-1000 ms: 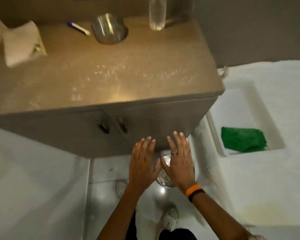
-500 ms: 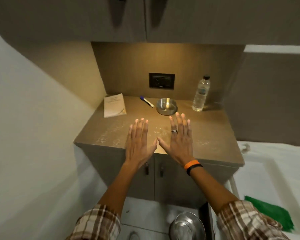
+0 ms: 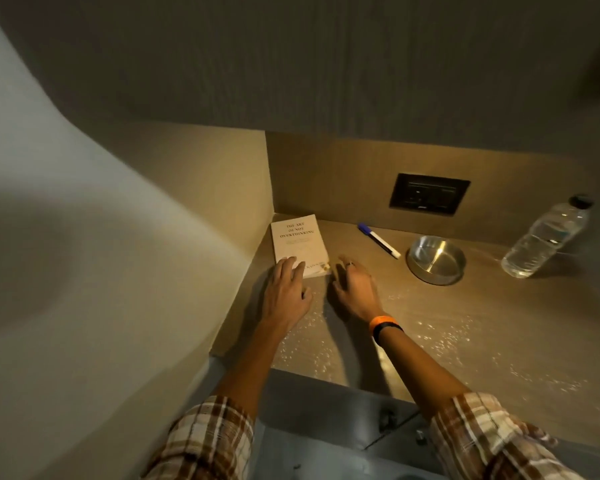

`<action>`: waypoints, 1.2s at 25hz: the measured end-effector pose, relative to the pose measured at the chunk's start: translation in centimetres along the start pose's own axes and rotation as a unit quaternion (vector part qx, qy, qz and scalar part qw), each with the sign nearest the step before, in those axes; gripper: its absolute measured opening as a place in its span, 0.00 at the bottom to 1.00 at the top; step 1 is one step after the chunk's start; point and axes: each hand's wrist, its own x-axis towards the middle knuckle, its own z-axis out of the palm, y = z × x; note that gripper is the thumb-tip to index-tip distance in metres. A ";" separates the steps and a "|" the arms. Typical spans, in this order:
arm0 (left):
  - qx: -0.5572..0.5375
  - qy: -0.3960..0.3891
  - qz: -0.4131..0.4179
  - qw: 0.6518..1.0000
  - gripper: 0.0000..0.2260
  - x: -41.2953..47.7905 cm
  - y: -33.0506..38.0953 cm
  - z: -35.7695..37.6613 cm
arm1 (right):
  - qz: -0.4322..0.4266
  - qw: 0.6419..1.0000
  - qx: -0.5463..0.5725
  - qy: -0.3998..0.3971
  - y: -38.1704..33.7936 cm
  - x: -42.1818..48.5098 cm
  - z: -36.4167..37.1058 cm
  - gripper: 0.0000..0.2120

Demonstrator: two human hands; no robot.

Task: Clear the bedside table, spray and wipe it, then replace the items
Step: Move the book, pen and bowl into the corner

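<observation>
As both hands (image 3: 321,289) touch one book (image 3: 298,245) ungripped, one pen (image 3: 379,240), bowl (image 3: 435,259), bottle (image 3: 548,235).

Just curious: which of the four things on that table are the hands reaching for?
The book, in the back left corner; the left hand touches its near edge. Pen, bowl and bottle sit apart.

both hands (image 3: 321,292) outstretched, fingers (image 3: 289,264) spread flat.

Bedroom corner, likely a hotel room; bedside bench (image 3: 430,327) in a wood-panelled niche, wall socket (image 3: 429,193), paperback book (image 3: 298,244), water bottle (image 3: 544,237), metal ashtray (image 3: 435,259)
</observation>
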 end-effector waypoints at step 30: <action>-0.097 -0.068 0.019 0.993 0.16 12.3 17.5 5.1 | 0.269 0.945 -0.118 0.143 14.7 -1.5 -8.3 0.22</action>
